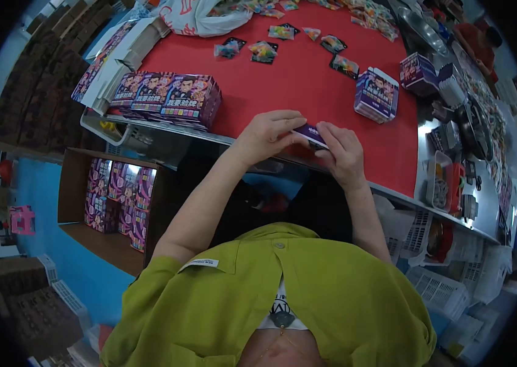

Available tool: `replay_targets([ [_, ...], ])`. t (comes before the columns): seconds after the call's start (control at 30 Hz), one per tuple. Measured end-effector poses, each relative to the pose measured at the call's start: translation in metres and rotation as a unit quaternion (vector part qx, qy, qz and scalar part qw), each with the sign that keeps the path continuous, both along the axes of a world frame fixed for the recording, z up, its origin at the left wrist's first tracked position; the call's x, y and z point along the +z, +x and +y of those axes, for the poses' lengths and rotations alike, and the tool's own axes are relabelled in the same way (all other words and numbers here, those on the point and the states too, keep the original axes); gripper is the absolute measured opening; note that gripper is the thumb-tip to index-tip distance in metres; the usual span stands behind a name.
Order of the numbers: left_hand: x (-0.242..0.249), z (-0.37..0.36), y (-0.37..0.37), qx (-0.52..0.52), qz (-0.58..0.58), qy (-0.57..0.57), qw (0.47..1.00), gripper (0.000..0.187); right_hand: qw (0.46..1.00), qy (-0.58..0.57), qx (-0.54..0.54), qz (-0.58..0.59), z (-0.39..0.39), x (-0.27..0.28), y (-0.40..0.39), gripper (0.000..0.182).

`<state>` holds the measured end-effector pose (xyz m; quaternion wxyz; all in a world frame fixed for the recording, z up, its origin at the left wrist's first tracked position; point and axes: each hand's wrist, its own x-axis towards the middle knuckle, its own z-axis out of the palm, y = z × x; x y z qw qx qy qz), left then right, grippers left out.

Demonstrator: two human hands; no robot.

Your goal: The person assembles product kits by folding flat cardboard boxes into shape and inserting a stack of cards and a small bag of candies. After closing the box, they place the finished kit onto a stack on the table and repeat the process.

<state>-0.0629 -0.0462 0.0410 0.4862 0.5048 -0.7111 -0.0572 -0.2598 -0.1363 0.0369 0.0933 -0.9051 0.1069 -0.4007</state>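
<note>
Between my two hands, at the front edge of the red table, is a small purple box (309,132). My left hand (272,136) grips its left end, thumb and fingers around it. The fingers of my right hand (340,150) press on its right end and partly cover it. Stacks of purple printed boxes (182,101) stand to the left of my hands. A smaller stack of purple boxes (377,95) is to the right. Small bags of colourful pieces on black cards (263,52) lie farther back on the table.
The red table (258,92) has a metal front edge. An open carton (102,244) with packed boxes stands low at the left. At the right are a metal bowl (475,128), a red bin (456,186) and white baskets (436,287). A white bag (209,24) lies at the back.
</note>
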Motion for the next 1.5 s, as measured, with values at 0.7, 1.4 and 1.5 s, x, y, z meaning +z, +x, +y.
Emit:
replay_targets([
  [0.7, 0.000, -0.005, -0.015, -0.076, 0.542, 0.211, 0.810, 0.019, 0.997, -0.076, 0.015, 0.001, -0.007, -0.001, 0.002, 0.036],
  [1.4, 0.000, 0.007, -0.005, -0.236, 0.835, 0.124, 0.482, 0.072, 0.925, 0.111, -0.339, 0.132, -0.165, -0.010, 0.106, 0.045],
  [1.5, -0.006, 0.012, -0.006, -0.234, 0.842, 0.119, 0.472, 0.084, 0.831, 0.150, -0.445, 0.299, -0.218, -0.037, 0.126, 0.042],
])
